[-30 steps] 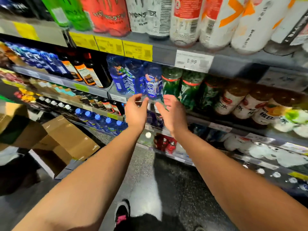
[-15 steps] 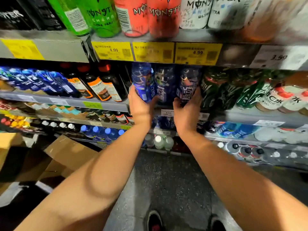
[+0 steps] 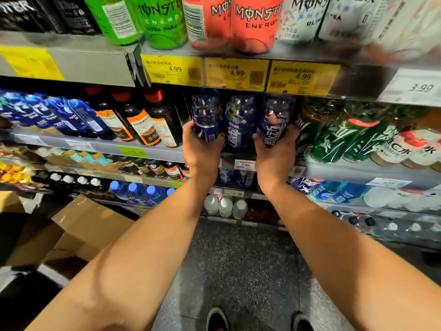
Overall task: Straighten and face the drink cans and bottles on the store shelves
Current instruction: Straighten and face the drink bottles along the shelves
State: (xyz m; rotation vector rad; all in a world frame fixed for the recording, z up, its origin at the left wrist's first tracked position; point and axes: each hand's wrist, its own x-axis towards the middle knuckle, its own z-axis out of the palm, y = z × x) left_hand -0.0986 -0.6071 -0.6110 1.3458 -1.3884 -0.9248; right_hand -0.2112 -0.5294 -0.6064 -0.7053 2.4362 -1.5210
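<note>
Blue bottles (image 3: pixel 206 120) (image 3: pixel 274 125) gripped by both hands (image 3: pixel 202 149) (image 3: pixel 274 151).

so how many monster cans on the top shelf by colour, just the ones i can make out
black cans: 2
green cans: 2
red cans: 2
white cans: 2
total: 8, though the blurred right end may hide more

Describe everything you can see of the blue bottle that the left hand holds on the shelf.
The blue bottle looks like clear plastic with dark blue contents and a ribbed upper body that catches the light. A blue label wraps its lower part. It stands about upright at the shelf's front edge, leftmost of three alike, its cap hidden behind the yellow price tags. The left hand grips it from below and from the side. Dark bottles with orange labels stand to its left.
</note>
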